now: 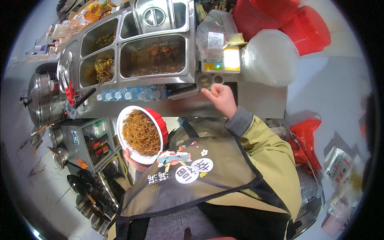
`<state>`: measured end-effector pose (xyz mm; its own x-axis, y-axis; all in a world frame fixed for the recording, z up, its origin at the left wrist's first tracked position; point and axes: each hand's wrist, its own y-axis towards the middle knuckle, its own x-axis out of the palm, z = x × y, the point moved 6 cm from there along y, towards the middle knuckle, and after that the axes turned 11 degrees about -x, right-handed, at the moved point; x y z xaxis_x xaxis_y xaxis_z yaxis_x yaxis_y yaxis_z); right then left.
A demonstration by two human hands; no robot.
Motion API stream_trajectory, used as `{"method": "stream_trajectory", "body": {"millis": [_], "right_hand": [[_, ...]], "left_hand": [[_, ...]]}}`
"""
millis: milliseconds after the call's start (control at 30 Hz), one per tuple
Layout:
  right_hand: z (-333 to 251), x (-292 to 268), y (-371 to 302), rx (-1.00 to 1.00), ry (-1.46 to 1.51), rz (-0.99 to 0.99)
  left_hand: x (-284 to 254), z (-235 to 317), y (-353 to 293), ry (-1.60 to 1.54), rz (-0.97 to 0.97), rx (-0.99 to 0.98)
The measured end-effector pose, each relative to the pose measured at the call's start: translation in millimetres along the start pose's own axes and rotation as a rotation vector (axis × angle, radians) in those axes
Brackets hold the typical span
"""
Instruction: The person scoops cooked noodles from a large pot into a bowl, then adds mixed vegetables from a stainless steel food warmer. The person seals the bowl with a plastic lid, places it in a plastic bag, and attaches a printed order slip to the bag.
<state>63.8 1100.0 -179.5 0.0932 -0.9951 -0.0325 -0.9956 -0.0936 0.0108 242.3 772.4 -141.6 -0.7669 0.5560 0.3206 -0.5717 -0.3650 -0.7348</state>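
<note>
My left hand (133,161) grips the lower rim of a round bowl (161,124), white inside and red outside, in front of my apron. Brown noodles (140,133) fill the bowl, which is tilted so that its inside faces up. Over the front edge of the steel counter (256,96), my right hand (221,100) is closed, its forefinger bent toward the left. Whether anything sits between its fingers is hidden. Just beyond it are two small round containers (205,81) set into the counter.
Steel food pans (154,60) with cooked food stand at the back, bottled water (128,95) lined up before them. Stacked red bowls (308,32), clear lids (272,58) and a small lit device (222,61) are at right. A pot (42,96) and shelf (94,140) stand left.
</note>
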Motion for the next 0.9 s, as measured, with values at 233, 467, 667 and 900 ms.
{"method": "stream_trajectory", "body": {"millis": [233, 467, 667, 900], "right_hand": [[-15.5, 66.7, 9.5, -0.039, 0.282, -0.173], [-21.0, 105.7, 7.0, -0.005, 0.361, -0.413], [-12.2, 114.4, 18.4, 0.014, 0.410, -0.398], [-0.8, 119.3, 17.0, 0.046, 0.382, -0.440]], "left_hand": [[-4.8, 0.2, -25.1, -0.054, 0.062, 0.122], [-27.1, 3.6, -41.5, -0.067, 0.156, 0.206], [-32.1, 1.7, -46.8, -0.079, 0.200, 0.232], [-32.7, -3.0, -50.0, -0.071, 0.217, 0.235]]}}
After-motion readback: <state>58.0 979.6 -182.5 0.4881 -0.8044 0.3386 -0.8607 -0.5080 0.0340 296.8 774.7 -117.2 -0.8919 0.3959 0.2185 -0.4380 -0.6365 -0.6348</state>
